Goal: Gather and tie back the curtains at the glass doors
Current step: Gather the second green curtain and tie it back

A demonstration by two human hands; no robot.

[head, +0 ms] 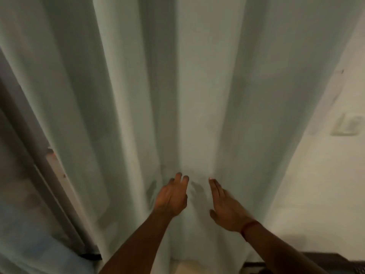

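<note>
Head view: your left hand (171,196) reaches into the pale curtain (138,95) with loose fingers, gripping nothing. Your right hand (225,206) lies just beside it, fingers straight, also holding nothing. The curtain hangs in deep folds, spread from the door frame (39,155) to the wall (325,175). If you close on the middle pleat alone, the outer folds will likely slip free and leave a ragged bundle. At left the fabric's edge overlaps the frame. At right, bare wall gives room, though the switch plate (347,125) and dark furniture (325,258) sit near.
</note>
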